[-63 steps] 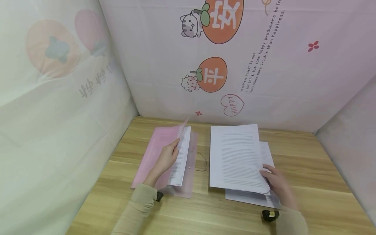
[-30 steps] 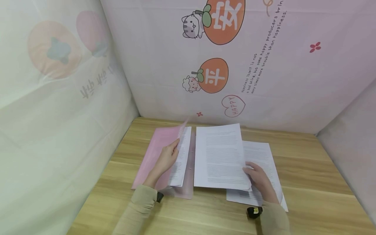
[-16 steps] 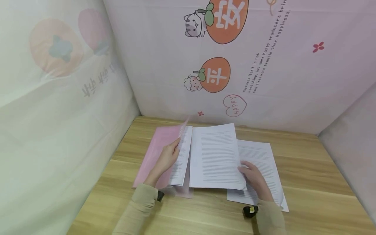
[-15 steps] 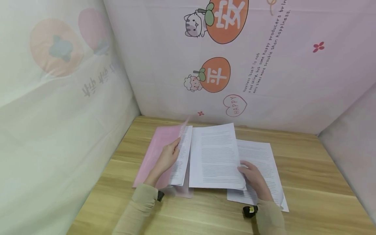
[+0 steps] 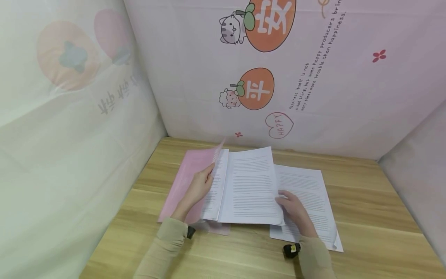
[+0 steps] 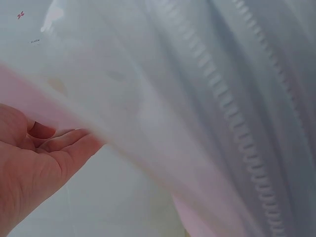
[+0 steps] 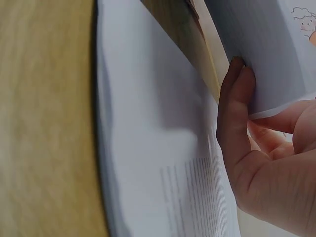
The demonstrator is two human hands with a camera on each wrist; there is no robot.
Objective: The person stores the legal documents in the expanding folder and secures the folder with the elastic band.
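Note:
On the left of the table lies a pink report folder (image 5: 191,166), its translucent front cover lifted at the right edge. My left hand (image 5: 199,186) pinches that edge; the left wrist view shows the fingers at the cover's rim (image 6: 74,121). Printed sheets (image 5: 213,195) rest inside the folder. My right hand (image 5: 294,209) pinches the right edge of a sheaf of printed paper (image 5: 252,186), between thumb and fingers in the right wrist view. The sheaf's left edge meets the sheets in the folder and overlaps the pink back cover.
A second stack of printed paper (image 5: 310,193) lies on the wooden table (image 5: 366,217) under and right of my right hand, one lower corner curled. White printed cloth walls (image 5: 348,97) enclose the table at the back and sides. Black wrist cameras (image 5: 291,250) sit below both hands.
My right hand has carried the sheaf leftward to the folder, covering the thin curved fastener strip seen earlier and uncovering more of the right stack. The left hand keeps its hold on the cover.

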